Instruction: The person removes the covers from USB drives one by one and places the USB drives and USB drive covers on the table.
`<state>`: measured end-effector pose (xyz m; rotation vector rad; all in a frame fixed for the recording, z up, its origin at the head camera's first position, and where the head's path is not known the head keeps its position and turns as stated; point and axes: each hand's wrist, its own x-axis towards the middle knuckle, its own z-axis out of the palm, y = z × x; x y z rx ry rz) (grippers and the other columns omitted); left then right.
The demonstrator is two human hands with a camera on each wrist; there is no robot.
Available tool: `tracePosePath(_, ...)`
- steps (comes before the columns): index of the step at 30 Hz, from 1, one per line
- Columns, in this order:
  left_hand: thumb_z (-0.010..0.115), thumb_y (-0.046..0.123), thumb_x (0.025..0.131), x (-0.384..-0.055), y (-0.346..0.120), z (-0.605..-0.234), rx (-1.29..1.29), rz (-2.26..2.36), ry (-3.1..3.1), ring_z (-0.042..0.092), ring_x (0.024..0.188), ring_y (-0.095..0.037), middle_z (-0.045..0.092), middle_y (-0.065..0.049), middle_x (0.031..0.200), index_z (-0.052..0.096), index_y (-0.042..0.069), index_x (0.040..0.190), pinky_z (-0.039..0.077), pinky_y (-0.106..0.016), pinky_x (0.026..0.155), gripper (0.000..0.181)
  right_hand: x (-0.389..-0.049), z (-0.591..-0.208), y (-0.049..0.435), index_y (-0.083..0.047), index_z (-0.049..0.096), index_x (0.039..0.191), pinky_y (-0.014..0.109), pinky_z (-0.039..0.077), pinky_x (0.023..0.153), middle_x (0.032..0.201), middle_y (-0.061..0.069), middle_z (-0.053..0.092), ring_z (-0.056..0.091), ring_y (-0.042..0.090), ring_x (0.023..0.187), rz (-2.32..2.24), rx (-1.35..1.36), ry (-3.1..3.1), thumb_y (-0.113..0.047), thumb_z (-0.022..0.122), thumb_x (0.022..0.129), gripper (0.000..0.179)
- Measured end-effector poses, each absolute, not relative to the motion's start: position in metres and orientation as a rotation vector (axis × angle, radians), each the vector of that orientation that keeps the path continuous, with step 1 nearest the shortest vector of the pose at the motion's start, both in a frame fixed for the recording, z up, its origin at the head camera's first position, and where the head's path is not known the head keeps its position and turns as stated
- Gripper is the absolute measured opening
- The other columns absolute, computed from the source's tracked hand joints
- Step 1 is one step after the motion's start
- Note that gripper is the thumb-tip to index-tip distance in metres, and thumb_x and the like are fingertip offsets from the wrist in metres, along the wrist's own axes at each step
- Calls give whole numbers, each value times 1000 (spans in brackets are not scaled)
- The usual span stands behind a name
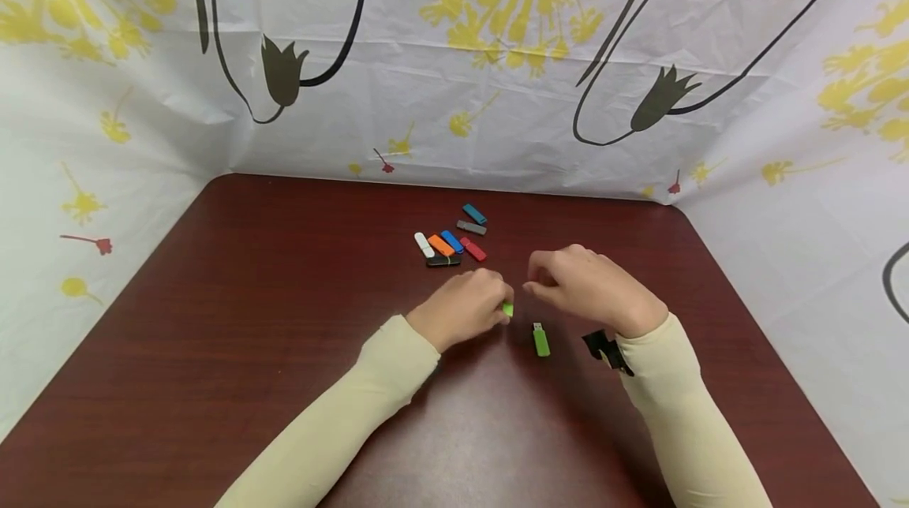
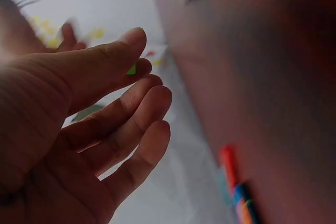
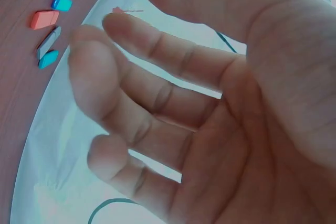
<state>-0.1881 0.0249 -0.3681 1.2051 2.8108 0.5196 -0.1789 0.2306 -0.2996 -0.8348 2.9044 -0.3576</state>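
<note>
My left hand [image 1: 465, 307] pinches a small bright green cap [image 1: 507, 308] between thumb and forefinger, above the middle of the table. Most of that cap is hidden by the fingers; only a bit of green [image 2: 132, 70] shows in the left wrist view. A green USB stick [image 1: 542, 342] lies on the table just below and between the hands, its metal plug bare and pointing away from me. To the right, my right hand [image 1: 585, 287] hovers with loosely bent fingers and nothing in them, as its palm [image 3: 220, 145] also shows.
Farther back on the dark red table [image 1: 284, 319] lie several USB sticks: white [image 1: 424, 244], orange [image 1: 441, 245], blue [image 1: 451, 241], red [image 1: 473, 248], black [image 1: 443, 261], grey [image 1: 472, 228] and teal [image 1: 475, 214]. A patterned white sheet [image 1: 398, 98] hangs behind the table and along its sides.
</note>
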Motion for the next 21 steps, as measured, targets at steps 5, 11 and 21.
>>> tracePosePath(5,82,21,99,-187,39,-391,1194,544,2726,67,86,-5,77,5,98,83,13,101,56,-20,77,8,-178,-297,230,-17,73,94,32,51,63,80,-8,69,57,6,66,-356,-817,2911,-20,73,103,9)
tracePosePath(11,81,22,99,-186,50,-401,1148,558,2693,62,73,-4,74,5,87,80,13,96,52,-18,69,10,-179,-291,227,-17,73,96,34,54,67,82,-7,70,60,6,69,-384,-798,2914,-22,74,103,9)
tracePosePath(21,81,18,99,-184,61,-400,1175,508,2729,67,81,-8,77,2,97,79,12,103,57,-20,77,8,-182,-279,216,-16,74,96,37,59,74,84,-6,74,66,6,75,-470,-871,2911,-20,72,104,9)
